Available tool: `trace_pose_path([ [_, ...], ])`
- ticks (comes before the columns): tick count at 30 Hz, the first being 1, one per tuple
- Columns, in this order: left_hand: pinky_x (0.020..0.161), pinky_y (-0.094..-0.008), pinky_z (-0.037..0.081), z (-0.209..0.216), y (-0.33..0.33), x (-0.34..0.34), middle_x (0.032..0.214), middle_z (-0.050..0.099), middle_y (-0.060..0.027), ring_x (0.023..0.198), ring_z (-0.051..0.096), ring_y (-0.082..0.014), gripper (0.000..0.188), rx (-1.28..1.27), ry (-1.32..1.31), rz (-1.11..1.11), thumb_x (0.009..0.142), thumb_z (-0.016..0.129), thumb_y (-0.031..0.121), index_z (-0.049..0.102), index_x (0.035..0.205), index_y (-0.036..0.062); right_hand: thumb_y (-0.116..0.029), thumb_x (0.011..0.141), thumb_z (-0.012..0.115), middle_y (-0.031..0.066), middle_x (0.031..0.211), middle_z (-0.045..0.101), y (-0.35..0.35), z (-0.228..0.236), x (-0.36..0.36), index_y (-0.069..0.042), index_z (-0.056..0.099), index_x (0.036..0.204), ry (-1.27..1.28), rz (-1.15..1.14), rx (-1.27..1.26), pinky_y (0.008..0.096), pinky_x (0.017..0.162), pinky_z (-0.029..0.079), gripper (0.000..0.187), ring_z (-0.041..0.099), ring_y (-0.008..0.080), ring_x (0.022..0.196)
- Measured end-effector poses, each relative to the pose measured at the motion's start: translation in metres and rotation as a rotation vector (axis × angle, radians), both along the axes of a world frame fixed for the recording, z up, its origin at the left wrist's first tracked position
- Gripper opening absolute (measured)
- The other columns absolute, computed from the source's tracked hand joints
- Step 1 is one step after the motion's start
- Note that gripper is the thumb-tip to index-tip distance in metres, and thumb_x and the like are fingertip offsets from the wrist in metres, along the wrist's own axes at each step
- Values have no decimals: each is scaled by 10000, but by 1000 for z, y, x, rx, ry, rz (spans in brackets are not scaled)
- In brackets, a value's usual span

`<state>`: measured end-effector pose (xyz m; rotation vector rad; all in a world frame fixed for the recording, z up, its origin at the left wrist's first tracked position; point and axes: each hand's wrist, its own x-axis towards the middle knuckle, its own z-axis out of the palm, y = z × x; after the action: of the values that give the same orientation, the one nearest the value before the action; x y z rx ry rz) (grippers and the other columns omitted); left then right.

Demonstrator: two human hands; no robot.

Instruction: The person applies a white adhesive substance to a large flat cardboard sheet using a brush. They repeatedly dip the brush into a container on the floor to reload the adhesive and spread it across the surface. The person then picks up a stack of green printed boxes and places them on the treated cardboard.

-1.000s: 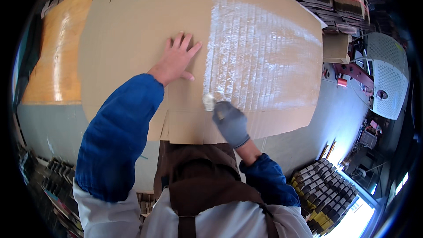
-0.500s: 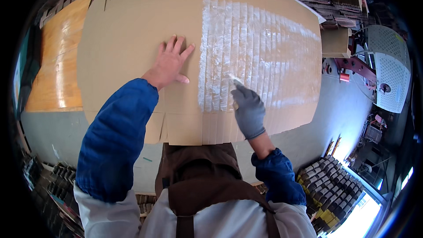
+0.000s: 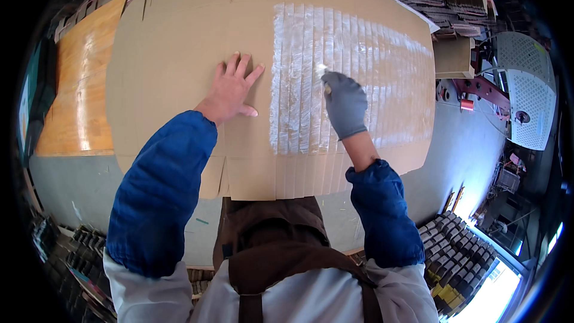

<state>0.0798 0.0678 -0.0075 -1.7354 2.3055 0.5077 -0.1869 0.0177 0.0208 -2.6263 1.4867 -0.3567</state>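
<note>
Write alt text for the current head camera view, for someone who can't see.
A gloved right hand holds a small pale-tipped tool at a white-streaked patch of cardboard. The bare left hand rests spread on plain cardboard beside the patch.

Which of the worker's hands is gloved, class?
The right hand: it wears a grey glove, while the left hand, spread on the cardboard sheet, is bare.

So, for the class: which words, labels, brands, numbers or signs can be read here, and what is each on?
None can be read.
Cardboard: no print shows.
Gray-gloved right hand: no print shows.
White perforated guard: a small yellowish patch, too small to tell whether it bears print.
Stacked bundles at lower right: too small to tell.
</note>
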Motion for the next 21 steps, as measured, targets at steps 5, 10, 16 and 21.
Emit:
trace_pose_path([
  [5, 1109, -520, 284, -4, -1, -4, 1512, 272, -190, 1423, 230, -393, 1129, -8, 8, 20, 603, 866, 506, 303, 1513, 147, -122, 821, 619, 78, 950, 697, 15, 0, 42, -127, 684, 975, -42, 315, -61, 419, 743, 544, 167, 663, 310, 807],
  [10, 1116, -512, 275, -7, 1, -1, 1519, 263, -192, 1424, 224, -396, 1140, -2, 60, -6, 599, 857, 529, 294, 1517, 156, -110, 867, 579, 93, 976, 700, -17, 4, -33, -131, 691, 1014, -63, -101, 9, 421, 718, 542, 186, 664, 294, 823],
  [16, 1119, -519, 267, -4, -5, -4, 1519, 261, -193, 1427, 214, -394, 1128, -14, 22, 4, 608, 858, 521, 293, 1517, 164, -169, 849, 656, 70, 986, 699, 122, 3, -9, -138, 677, 1003, 25, 55, 103, 390, 722, 559, 159, 674, 281, 800],
  [21, 1122, -523, 263, -3, -3, -1, 1517, 259, -193, 1428, 213, -389, 1120, 6, 8, 26, 613, 857, 517, 294, 1517, 170, -156, 821, 642, 49, 1003, 668, 121, 19, -12, -153, 637, 985, -85, -137, 121, 404, 650, 540, 164, 651, 254, 792],
])
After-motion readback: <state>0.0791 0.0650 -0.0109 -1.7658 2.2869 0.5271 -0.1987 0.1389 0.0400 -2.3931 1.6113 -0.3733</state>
